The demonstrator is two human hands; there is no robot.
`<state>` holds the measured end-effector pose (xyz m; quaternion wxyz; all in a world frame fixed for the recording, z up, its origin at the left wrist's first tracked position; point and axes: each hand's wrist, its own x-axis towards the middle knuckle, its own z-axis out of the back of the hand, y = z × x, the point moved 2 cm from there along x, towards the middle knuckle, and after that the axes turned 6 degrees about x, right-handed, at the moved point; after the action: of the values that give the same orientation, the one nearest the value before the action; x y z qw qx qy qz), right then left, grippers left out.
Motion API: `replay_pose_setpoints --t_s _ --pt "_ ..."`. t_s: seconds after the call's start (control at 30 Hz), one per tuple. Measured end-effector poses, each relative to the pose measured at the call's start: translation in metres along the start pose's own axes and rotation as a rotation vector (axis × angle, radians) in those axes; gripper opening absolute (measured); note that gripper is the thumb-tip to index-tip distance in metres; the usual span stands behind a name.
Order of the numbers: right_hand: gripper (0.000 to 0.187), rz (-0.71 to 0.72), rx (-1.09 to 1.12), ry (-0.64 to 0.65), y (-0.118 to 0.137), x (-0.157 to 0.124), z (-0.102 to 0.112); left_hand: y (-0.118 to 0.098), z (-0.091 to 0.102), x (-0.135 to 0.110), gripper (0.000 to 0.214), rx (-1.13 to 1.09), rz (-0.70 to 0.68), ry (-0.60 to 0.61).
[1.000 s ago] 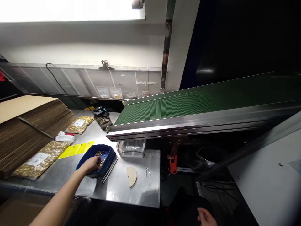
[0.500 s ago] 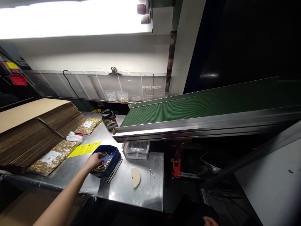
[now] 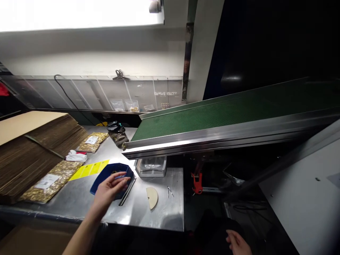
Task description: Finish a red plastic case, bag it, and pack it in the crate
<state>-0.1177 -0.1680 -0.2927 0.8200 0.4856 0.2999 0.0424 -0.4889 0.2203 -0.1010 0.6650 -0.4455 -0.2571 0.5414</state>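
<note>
My left hand (image 3: 110,188) is over the near side of a blue plastic bin (image 3: 95,184), thumb and fingertips pinched together. A small gold-coloured piece shows faintly at the fingertips; its exact kind is too small to make out. Small gold and dark pieces lie in the bin, mostly hidden behind the hand. At the lower right, away from the table, my right hand (image 3: 237,242) has thumb and finger pressed together; whatever they hold, if anything, is hidden. Beside the bin lies a thin metal bar (image 3: 127,192), and right of it a half-round beige disc (image 3: 152,198).
A green conveyor belt (image 3: 186,122) rises to the right. Stacked cardboard (image 3: 39,148), bags of gold pieces (image 3: 57,177), a yellow sheet (image 3: 89,170), a dark jar (image 3: 117,134), a clear box (image 3: 151,167) and a small metal tool (image 3: 170,191) are on the metal table (image 3: 138,216).
My left hand has lifted out of the blue bin and moved toward me. My right hand has come slightly higher into view. The camera has shifted a little.
</note>
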Motion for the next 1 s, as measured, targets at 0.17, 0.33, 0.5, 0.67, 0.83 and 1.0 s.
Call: replay_pose_setpoints --t_s 0.17,0.33,0.5,0.67,0.83,1.0 --pt "0.057 0.263 0.144 0.240 0.084 -0.071 -0.041 -0.055 -0.093 -0.101 0.051 -0.417 -0.023 0.219" --pt "0.016 0.910 0.198 0.475 0.194 -0.151 -0.048 -0.092 -0.151 -0.151 0.046 -0.533 -0.012 0.392" --pt "0.017 1.022 0.174 0.459 0.209 -0.154 -0.033 -0.092 -0.169 -0.162 0.046 -0.468 -0.048 0.413" --pt "0.023 1.064 0.148 0.303 0.190 -0.149 -0.030 -0.087 -0.180 -0.168 0.047 -0.449 -0.006 0.470" --pt "0.013 0.962 0.215 0.248 0.177 -0.149 -0.023 -0.092 -0.189 -0.174 0.035 -0.416 0.022 0.475" --pt "0.024 0.498 0.469 0.381 0.162 -0.142 -0.022 -0.096 -0.196 -0.175 0.038 -0.305 0.059 0.430"
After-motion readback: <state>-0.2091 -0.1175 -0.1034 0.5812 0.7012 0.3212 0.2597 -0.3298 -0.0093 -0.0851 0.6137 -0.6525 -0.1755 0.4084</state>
